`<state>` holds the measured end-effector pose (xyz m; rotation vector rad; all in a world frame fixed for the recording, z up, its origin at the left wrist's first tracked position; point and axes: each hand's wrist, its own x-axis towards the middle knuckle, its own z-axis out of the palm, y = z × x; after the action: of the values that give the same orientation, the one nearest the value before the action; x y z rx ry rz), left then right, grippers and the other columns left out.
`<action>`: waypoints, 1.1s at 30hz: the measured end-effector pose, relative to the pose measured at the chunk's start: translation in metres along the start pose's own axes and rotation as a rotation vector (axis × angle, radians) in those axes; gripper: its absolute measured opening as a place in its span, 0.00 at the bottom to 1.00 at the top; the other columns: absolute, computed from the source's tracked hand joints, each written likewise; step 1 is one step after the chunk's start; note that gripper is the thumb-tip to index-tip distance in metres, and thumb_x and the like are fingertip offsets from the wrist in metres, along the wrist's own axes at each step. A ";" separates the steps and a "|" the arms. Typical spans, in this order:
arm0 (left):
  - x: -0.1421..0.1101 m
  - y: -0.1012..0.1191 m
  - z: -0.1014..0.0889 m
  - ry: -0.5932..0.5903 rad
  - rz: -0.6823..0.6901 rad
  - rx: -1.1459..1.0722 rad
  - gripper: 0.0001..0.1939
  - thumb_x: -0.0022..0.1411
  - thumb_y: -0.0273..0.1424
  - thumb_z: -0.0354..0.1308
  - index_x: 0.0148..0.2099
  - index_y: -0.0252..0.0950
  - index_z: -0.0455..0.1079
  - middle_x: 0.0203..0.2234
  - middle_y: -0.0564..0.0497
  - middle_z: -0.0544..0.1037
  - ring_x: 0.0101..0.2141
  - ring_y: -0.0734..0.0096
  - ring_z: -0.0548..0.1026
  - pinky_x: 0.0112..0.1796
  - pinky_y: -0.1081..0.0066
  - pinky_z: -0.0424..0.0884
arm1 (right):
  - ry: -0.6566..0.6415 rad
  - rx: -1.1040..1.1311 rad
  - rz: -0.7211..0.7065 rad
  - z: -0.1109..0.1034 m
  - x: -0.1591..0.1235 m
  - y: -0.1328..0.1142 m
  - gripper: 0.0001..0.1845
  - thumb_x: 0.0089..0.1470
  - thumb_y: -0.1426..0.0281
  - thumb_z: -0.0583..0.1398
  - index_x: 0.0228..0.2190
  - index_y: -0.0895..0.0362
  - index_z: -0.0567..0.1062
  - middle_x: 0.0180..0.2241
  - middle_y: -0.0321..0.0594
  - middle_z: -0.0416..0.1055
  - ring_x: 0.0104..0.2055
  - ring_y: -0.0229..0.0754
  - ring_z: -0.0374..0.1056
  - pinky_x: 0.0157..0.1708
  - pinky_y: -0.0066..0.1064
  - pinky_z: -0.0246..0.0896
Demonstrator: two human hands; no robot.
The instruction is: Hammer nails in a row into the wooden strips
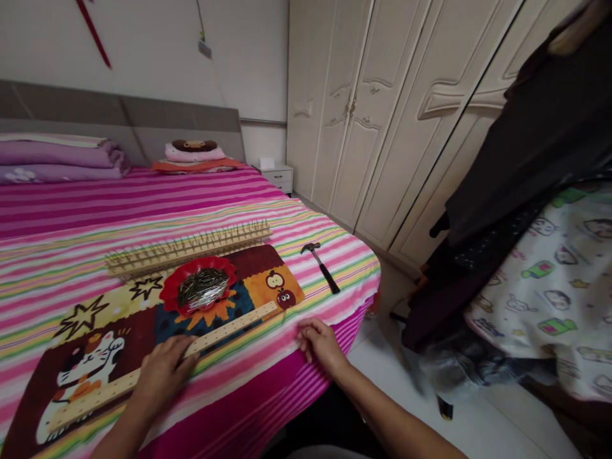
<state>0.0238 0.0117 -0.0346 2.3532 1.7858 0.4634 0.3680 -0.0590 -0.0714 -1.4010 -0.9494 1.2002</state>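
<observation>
My left hand (165,371) lies on a long wooden strip with a row of holes (229,329), fingers curled over its near edge, on a cartoon cat mat (90,357) spread on the bed. My right hand (319,341) rests on the bed's striped edge with its fingers curled, holding nothing I can see. A red dish of nails (201,285) sits just beyond the strip. Behind the dish lies a second wooden strip studded with upright nails (191,245). A hammer (321,264) lies to the right on the sheet.
The bed has a pink striped sheet (119,210) with folded purple bedding (57,156) and a pillow stack at the head. A cream wardrobe (382,108) stands to the right, with a small nightstand (278,175). Dark clothes and a patterned cloth (549,274) hang at right.
</observation>
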 end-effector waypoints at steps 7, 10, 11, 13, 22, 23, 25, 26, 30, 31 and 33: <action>-0.004 -0.004 0.003 0.013 -0.014 -0.001 0.17 0.55 0.41 0.50 0.44 0.43 0.74 0.43 0.48 0.77 0.43 0.59 0.73 0.40 0.62 0.67 | 0.250 -0.346 -0.098 -0.065 0.067 -0.072 0.14 0.61 0.66 0.58 0.48 0.56 0.71 0.50 0.44 0.68 0.46 0.45 0.69 0.45 0.43 0.68; -0.008 0.002 -0.001 0.004 -0.032 -0.003 0.17 0.57 0.39 0.50 0.45 0.43 0.74 0.43 0.48 0.77 0.44 0.60 0.72 0.41 0.62 0.66 | 0.278 -0.420 -0.070 -0.077 0.098 -0.084 0.15 0.61 0.66 0.58 0.49 0.57 0.70 0.51 0.44 0.68 0.47 0.46 0.69 0.45 0.44 0.68; -0.009 0.004 -0.001 0.004 -0.038 -0.007 0.16 0.57 0.38 0.51 0.45 0.43 0.73 0.43 0.48 0.77 0.44 0.60 0.72 0.41 0.62 0.66 | 0.278 -0.427 -0.061 -0.078 0.105 -0.084 0.16 0.61 0.66 0.59 0.49 0.58 0.70 0.51 0.45 0.68 0.47 0.46 0.69 0.45 0.44 0.67; -0.010 0.007 -0.003 0.009 -0.049 -0.016 0.16 0.57 0.36 0.52 0.46 0.43 0.73 0.42 0.49 0.77 0.44 0.61 0.72 0.42 0.62 0.66 | 0.270 -0.418 -0.036 -0.080 0.117 -0.083 0.16 0.61 0.66 0.59 0.49 0.58 0.70 0.51 0.45 0.68 0.47 0.47 0.69 0.45 0.44 0.67; -0.011 0.020 -0.008 -0.005 -0.100 -0.046 0.15 0.56 0.35 0.54 0.45 0.42 0.74 0.42 0.48 0.76 0.44 0.61 0.71 0.47 0.58 0.67 | 0.183 -0.024 0.099 -0.074 0.137 -0.081 0.12 0.61 0.66 0.58 0.45 0.59 0.71 0.40 0.40 0.72 0.35 0.39 0.71 0.32 0.33 0.70; -0.010 0.022 -0.007 -0.004 -0.106 -0.051 0.15 0.56 0.35 0.54 0.46 0.42 0.74 0.42 0.48 0.76 0.44 0.61 0.72 0.47 0.58 0.67 | 0.163 0.058 0.092 -0.071 0.135 -0.080 0.11 0.61 0.65 0.58 0.43 0.60 0.71 0.36 0.38 0.71 0.30 0.36 0.69 0.27 0.29 0.68; -0.010 0.025 -0.006 -0.002 -0.118 -0.059 0.15 0.57 0.36 0.53 0.46 0.42 0.74 0.42 0.48 0.76 0.44 0.61 0.72 0.47 0.58 0.67 | 0.111 0.231 0.069 -0.066 0.129 -0.078 0.10 0.60 0.64 0.58 0.36 0.59 0.70 0.28 0.32 0.68 0.22 0.30 0.63 0.17 0.21 0.60; -0.011 0.026 -0.006 -0.001 -0.125 -0.062 0.15 0.57 0.36 0.53 0.46 0.42 0.74 0.42 0.48 0.76 0.44 0.62 0.72 0.46 0.58 0.68 | 0.082 0.315 0.058 -0.063 0.125 -0.077 0.10 0.58 0.63 0.59 0.34 0.57 0.69 0.25 0.30 0.65 0.19 0.29 0.60 0.13 0.19 0.55; -0.011 0.034 -0.018 0.018 -0.150 -0.046 0.18 0.55 0.39 0.57 0.48 0.43 0.73 0.44 0.48 0.76 0.46 0.60 0.72 0.47 0.58 0.68 | -0.057 0.560 0.104 -0.056 0.113 -0.065 0.14 0.45 0.61 0.64 0.30 0.54 0.67 0.20 0.28 0.60 0.15 0.29 0.54 0.08 0.18 0.48; -0.009 0.038 -0.023 0.046 -0.155 -0.039 0.19 0.55 0.41 0.57 0.48 0.43 0.73 0.44 0.48 0.76 0.46 0.60 0.72 0.47 0.58 0.68 | -0.089 0.596 0.132 -0.056 0.112 -0.061 0.14 0.43 0.63 0.65 0.29 0.55 0.68 0.19 0.27 0.59 0.14 0.29 0.54 0.07 0.18 0.48; 0.000 0.048 -0.036 0.134 -0.167 -0.031 0.17 0.57 0.43 0.54 0.44 0.42 0.73 0.41 0.48 0.77 0.44 0.61 0.72 0.47 0.59 0.68 | -0.123 0.655 0.178 -0.056 0.113 -0.052 0.13 0.41 0.66 0.66 0.27 0.55 0.67 0.17 0.26 0.58 0.12 0.28 0.51 0.06 0.18 0.46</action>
<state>0.0557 -0.0041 0.0143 2.1758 1.9980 0.6317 0.4468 0.0480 -0.0408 -0.9011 -0.4433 1.5652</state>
